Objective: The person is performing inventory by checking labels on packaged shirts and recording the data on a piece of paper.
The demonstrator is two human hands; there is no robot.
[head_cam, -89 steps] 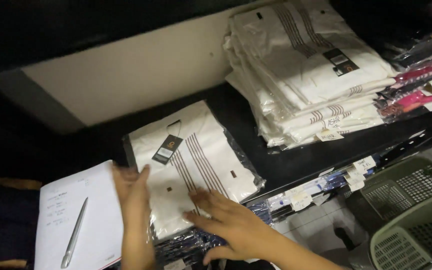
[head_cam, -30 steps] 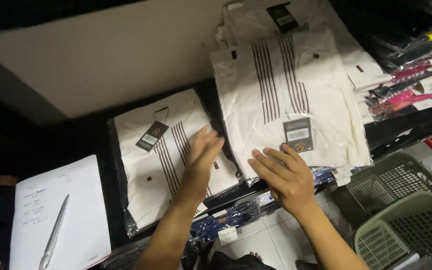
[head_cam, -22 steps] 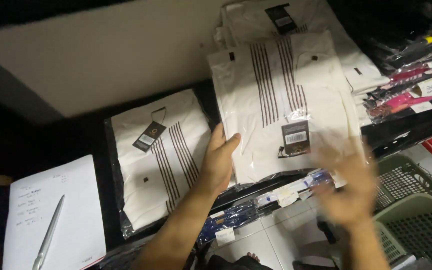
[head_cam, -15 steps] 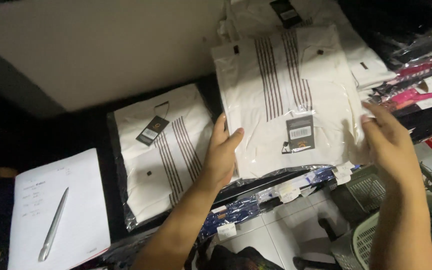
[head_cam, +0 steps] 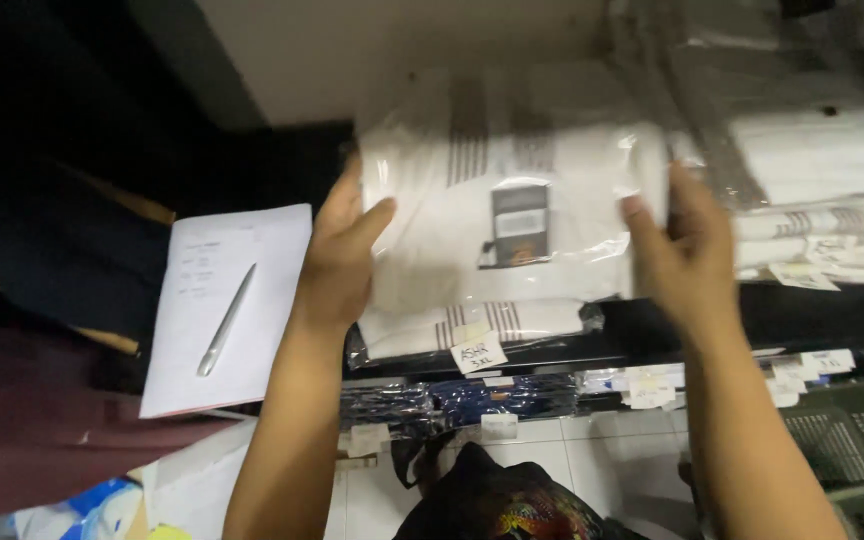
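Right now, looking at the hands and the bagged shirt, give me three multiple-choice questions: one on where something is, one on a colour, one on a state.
1. Where does the pen lie?
A. on the sheet of paper
B. in the green basket
C. on the floor tiles

2. What colour is the bagged shirt that the hands hold?
A. navy with dots
B. white with dark stripes
C. plain red

3. How is that shirt held?
A. pinched in one hand only
B. lying untouched on the shelf
C. gripped at both side edges, one hand on each

Answers:
1. A, the pen rests across the sheet of paper beside the left hand.
2. B, white fabric with dark stripes shows through the clear bag.
3. C, the left hand grips its left edge and the right hand its right edge.
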